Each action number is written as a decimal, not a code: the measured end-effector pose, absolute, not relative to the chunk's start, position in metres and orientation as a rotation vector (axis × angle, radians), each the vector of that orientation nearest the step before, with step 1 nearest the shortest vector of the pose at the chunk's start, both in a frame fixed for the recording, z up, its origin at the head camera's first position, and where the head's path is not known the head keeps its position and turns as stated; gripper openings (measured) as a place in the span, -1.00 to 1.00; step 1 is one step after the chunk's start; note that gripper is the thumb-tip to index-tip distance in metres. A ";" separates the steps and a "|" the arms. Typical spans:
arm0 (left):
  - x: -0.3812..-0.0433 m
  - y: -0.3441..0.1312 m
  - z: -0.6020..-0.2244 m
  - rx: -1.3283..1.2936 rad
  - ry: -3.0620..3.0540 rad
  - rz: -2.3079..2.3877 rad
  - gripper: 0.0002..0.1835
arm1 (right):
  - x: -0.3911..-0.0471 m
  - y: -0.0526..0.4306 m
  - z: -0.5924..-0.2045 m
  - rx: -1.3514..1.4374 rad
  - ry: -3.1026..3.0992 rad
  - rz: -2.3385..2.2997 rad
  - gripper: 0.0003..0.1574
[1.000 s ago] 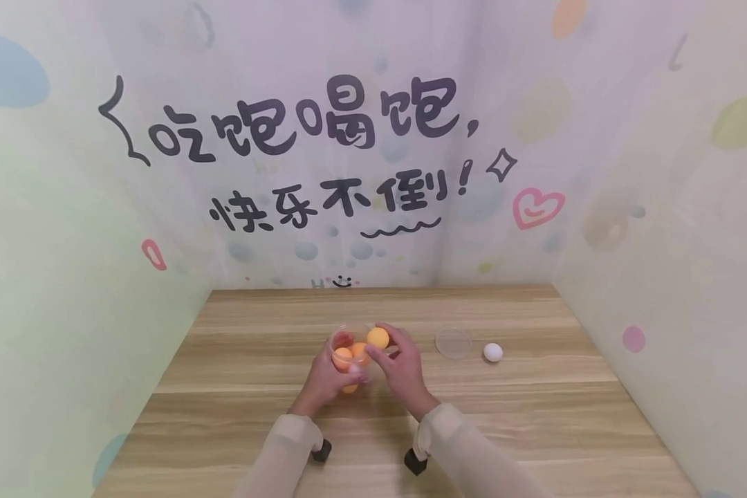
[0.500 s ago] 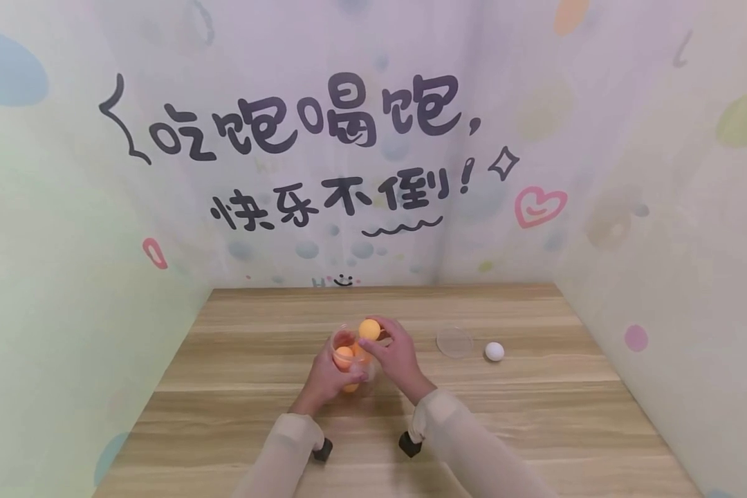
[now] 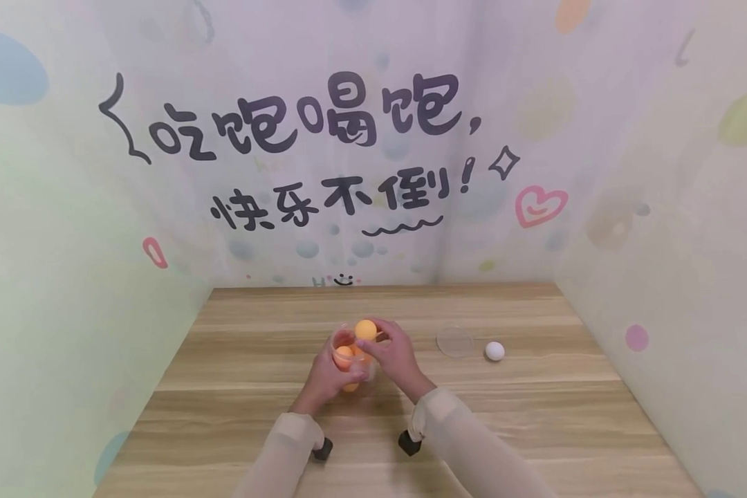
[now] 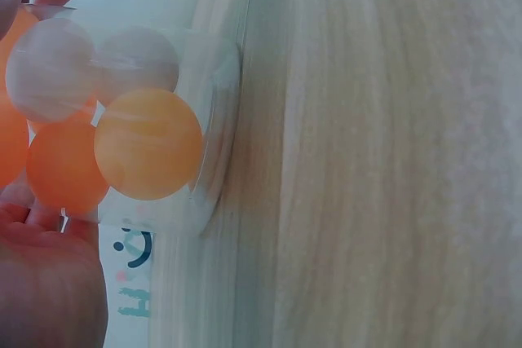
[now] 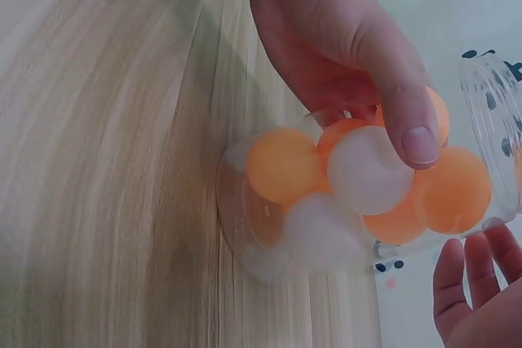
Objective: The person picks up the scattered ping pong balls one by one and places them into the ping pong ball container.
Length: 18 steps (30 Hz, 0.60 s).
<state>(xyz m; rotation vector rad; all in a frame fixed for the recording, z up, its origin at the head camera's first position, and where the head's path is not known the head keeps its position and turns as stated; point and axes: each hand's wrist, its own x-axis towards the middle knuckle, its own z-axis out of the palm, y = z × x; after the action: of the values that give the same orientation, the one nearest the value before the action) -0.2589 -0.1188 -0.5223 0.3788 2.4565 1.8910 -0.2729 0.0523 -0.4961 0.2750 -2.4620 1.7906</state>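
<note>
My left hand (image 3: 331,377) grips a clear plastic jar (image 4: 218,112) from its left side, thumb across the front. Orange and white ping-pong balls fill much of it, among them a white ball (image 5: 371,170) and a light orange one (image 4: 148,144) near the bottom. The jar's base is close to the table. At the open mouth, my right hand (image 3: 397,354) pinches a yellow-orange ping-pong ball (image 3: 366,330) between thumb and fingers, over the right part of the rim. In the right wrist view the held ball is mostly out of frame.
A clear round lid (image 3: 454,342) lies flat on the wooden table (image 3: 236,360), right of my hands. Beside it rests a white ball (image 3: 494,351). Printed curtain walls (image 3: 373,235) enclose the table at the back and both sides.
My right hand has moved a little left and up, bringing the yellow-orange ping-pong ball from the jar's right side to over its rim. My left hand keeps its grip on the jar.
</note>
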 end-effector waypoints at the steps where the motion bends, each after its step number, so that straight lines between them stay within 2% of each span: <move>1: -0.261 -0.118 -0.527 0.373 2.457 1.897 0.01 | -0.273 0.053 -0.496 0.280 -2.457 1.803 -0.46; 5: -0.271 -0.118 -0.546 0.340 2.477 1.899 0.05 | -0.273 0.054 -0.497 0.267 -2.470 1.841 -0.40; 11: -0.271 -0.119 -0.550 0.330 2.524 1.875 0.09 | -0.273 0.055 -0.500 0.215 -2.504 1.866 -0.31; 18: -0.270 -0.119 -0.548 0.354 2.524 1.896 0.06 | -0.270 0.059 -0.505 0.262 -2.435 1.833 -0.43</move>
<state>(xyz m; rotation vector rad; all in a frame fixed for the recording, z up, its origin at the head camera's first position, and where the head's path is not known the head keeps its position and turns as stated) -0.2696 -0.1190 -0.5484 0.3541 2.5243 1.8960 -0.2701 0.0592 -0.5045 0.2624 -2.4352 1.8334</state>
